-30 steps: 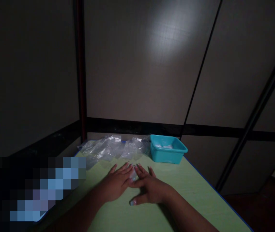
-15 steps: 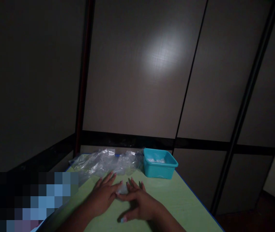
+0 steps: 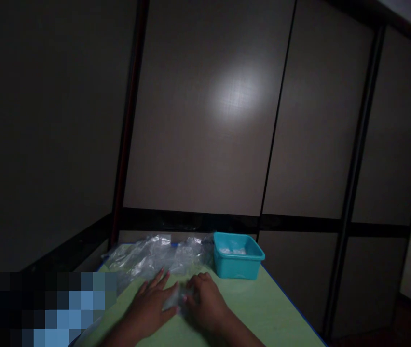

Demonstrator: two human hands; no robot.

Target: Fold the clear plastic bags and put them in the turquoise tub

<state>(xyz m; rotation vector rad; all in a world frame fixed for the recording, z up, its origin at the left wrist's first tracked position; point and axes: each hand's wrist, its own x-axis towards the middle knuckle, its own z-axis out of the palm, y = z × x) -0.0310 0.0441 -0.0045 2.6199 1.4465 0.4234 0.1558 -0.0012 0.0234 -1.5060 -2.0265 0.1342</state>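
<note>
Both my hands rest on a light green table (image 3: 249, 308) in dim light. My left hand (image 3: 151, 306) lies flat with its fingers stretched out, pressing on a small clear plastic bag (image 3: 174, 300). My right hand (image 3: 203, 301) has its fingers curled and pinches the right edge of that same bag. The bag lies between the two hands. A heap of crumpled clear plastic bags (image 3: 151, 255) sits just beyond my fingers at the far left of the table.
A teal plastic tub (image 3: 238, 261) with something pale inside stands at the table's far right corner. Dark wall panels (image 3: 205, 120) rise right behind the table. The table's right edge (image 3: 292, 308) drops to a dark floor. A blurred patch covers the lower left.
The view has tilted up, so the hands sit lower in frame. My right hand went from flat fingers to curled ones pinching the small bag; my left hand stays flat.
</note>
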